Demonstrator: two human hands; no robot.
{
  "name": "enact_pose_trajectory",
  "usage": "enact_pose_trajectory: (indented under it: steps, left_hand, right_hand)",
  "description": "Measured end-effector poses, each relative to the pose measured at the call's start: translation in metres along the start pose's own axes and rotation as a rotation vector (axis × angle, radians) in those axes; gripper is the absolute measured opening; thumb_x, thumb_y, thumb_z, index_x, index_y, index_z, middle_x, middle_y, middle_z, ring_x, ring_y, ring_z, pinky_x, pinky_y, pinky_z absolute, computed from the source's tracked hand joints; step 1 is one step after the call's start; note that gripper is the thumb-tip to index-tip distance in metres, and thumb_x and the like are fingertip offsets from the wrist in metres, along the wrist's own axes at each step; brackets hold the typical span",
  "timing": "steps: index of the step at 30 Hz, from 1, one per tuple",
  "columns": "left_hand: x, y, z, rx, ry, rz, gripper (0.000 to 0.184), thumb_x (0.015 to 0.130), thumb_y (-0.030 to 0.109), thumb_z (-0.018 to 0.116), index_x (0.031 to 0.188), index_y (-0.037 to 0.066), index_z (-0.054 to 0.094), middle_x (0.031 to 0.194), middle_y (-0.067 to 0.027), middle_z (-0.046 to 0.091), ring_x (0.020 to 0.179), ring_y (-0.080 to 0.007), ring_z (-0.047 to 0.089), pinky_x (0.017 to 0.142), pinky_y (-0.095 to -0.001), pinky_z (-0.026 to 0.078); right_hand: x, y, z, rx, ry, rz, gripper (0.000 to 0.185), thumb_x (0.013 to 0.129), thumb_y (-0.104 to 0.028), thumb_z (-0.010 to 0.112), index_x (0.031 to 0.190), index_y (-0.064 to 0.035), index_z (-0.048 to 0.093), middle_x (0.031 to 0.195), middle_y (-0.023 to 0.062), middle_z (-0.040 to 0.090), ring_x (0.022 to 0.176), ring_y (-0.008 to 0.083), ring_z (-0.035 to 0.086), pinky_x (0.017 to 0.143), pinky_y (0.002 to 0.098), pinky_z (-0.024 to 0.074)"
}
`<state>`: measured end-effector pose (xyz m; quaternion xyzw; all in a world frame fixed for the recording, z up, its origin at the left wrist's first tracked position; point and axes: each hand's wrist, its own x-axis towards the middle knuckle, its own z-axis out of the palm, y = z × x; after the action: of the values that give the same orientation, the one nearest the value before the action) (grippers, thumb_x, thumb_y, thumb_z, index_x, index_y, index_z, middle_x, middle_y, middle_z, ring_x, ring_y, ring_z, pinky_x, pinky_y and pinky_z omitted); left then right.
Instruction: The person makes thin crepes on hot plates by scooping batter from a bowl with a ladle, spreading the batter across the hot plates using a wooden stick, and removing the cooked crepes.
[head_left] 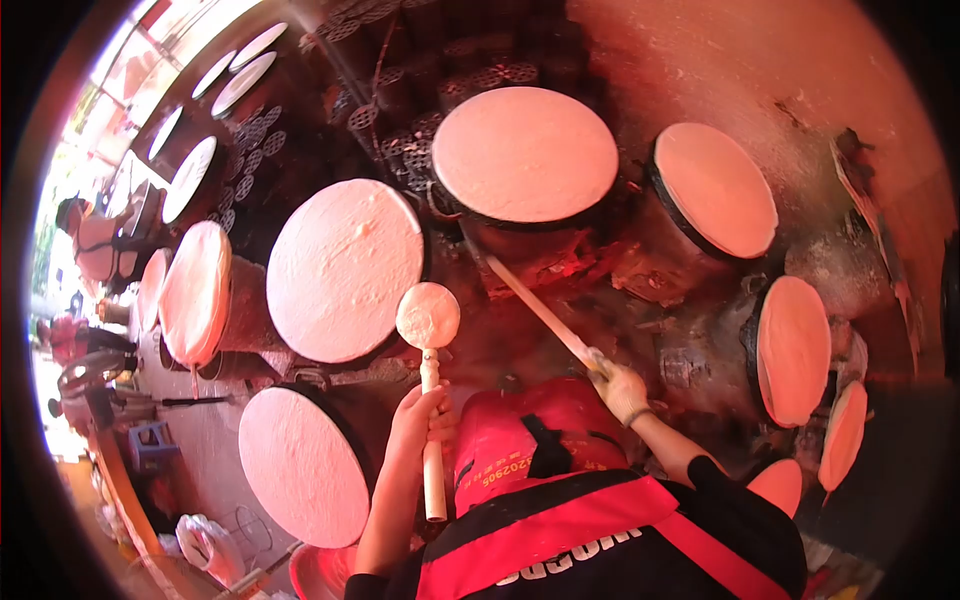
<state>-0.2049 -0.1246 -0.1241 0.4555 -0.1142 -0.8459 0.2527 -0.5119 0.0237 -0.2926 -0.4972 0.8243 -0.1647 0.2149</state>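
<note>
Left hand (427,414): closed round ladle (430,370). Gloved right hand (621,388): closed round pale pole (543,314), far end indistinct in shadow.

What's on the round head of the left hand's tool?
Pale, uneven material shows on the round head; the left hand grips the handle. The surface beneath the material and the underside are hidden.
</note>
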Motion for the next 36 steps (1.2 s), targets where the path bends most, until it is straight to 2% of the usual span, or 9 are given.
enact_pose_trajectory:
  steps: [7,9,12,15,25,29,31,33,36]
  left_hand:
    - [0.061,-0.003,0.035,0.272,-0.175,-0.133,0.008,0.09,0.01,0.051,0.097,0.007,0.049,0.066,0.0007,0.042,0.043,-0.0034,0.033,0.036,-0.0166,0.023]
    - [0.071,-0.003,0.064,0.329,-0.223,-0.253,0.004,0.09,0.011,0.052,0.092,0.007,0.049,0.063,0.0019,0.041,0.042,-0.0024,0.032,0.035,-0.0159,0.023]
    - [0.082,-0.017,0.112,0.325,-0.317,-0.407,0.006,0.091,0.009,0.051,0.094,0.004,0.05,0.064,0.001,0.041,0.042,-0.0023,0.031,0.034,-0.0153,0.023]
    - [0.074,-0.031,0.178,0.305,-0.249,-0.487,0.019,0.093,0.008,0.045,0.108,-0.002,0.049,0.067,0.0003,0.043,0.045,-0.0027,0.033,0.034,-0.0144,0.027]
    - [0.086,-0.102,0.319,0.362,-0.387,-0.609,0.022,0.094,0.007,0.042,0.111,-0.006,0.046,0.072,-0.0006,0.041,0.049,-0.0031,0.034,0.036,-0.0136,0.027]
    - [0.104,-0.121,0.36,0.537,-0.429,-0.611,0.022,0.092,0.007,0.047,0.113,-0.001,0.047,0.071,0.0002,0.039,0.047,-0.0028,0.03,0.037,-0.0147,0.023]
    - [0.123,-0.126,0.372,0.576,-0.528,-0.753,0.021,0.093,0.008,0.046,0.111,-0.001,0.047,0.07,0.0004,0.039,0.047,-0.0032,0.03,0.037,-0.0155,0.024]
    - [0.135,-0.133,0.391,0.677,-0.537,-0.749,0.02,0.093,0.01,0.046,0.11,0.0,0.045,0.07,0.0005,0.04,0.047,-0.0033,0.031,0.038,-0.0159,0.024]
    - [0.147,-0.152,0.42,0.76,-0.513,-0.772,0.019,0.093,0.01,0.046,0.108,-0.001,0.046,0.068,0.0012,0.04,0.046,-0.0025,0.032,0.036,-0.0148,0.025]
  right_hand:
    - [-0.136,0.047,-0.056,0.091,0.229,0.195,0.051,0.075,-0.018,0.066,0.124,-0.0118,0.052,0.097,0.0162,0.062,0.086,0.0333,0.061,0.07,0.0396,0.0497]
    - [-0.146,0.047,-0.086,0.127,0.481,0.111,0.045,0.076,-0.016,0.064,0.119,-0.0119,0.054,0.089,0.0148,0.063,0.078,0.0337,0.061,0.067,0.0417,0.0501]
    - [-0.14,0.062,-0.128,0.116,0.519,0.396,0.018,0.074,-0.012,0.061,0.089,-0.0079,0.052,0.075,0.0145,0.057,0.074,0.0354,0.058,0.062,0.0452,0.0458]
    - [-0.115,0.095,-0.192,-0.157,0.659,0.399,0.013,0.072,-0.01,0.06,0.08,-0.008,0.05,0.075,0.013,0.056,0.069,0.0359,0.057,0.059,0.0454,0.0462]
    - [-0.115,0.207,-0.233,-0.435,0.373,0.46,0.026,0.076,-0.022,0.061,0.099,-0.0114,0.055,0.091,0.0092,0.056,0.071,0.0256,0.062,0.063,0.0398,0.0499]
    - [-0.124,0.234,-0.263,-0.248,0.442,0.425,0.017,0.078,-0.021,0.06,0.084,-0.006,0.06,0.083,0.0142,0.058,0.074,0.0293,0.062,0.065,0.0401,0.0487]
    - [-0.121,0.249,-0.289,0.067,0.457,0.639,0.02,0.08,-0.023,0.06,0.079,-0.0032,0.06,0.077,0.0157,0.059,0.069,0.0304,0.06,0.063,0.0383,0.047]
    - [-0.122,0.249,-0.35,0.092,0.445,0.756,0.021,0.082,-0.022,0.06,0.081,-0.0012,0.061,0.076,0.012,0.062,0.063,0.0223,0.058,0.06,0.0324,0.045]
    - [-0.163,0.315,-0.42,0.47,0.804,0.751,0.016,0.084,-0.015,0.06,0.084,0.0006,0.061,0.072,0.0028,0.059,0.064,0.0113,0.055,0.056,0.0268,0.043]
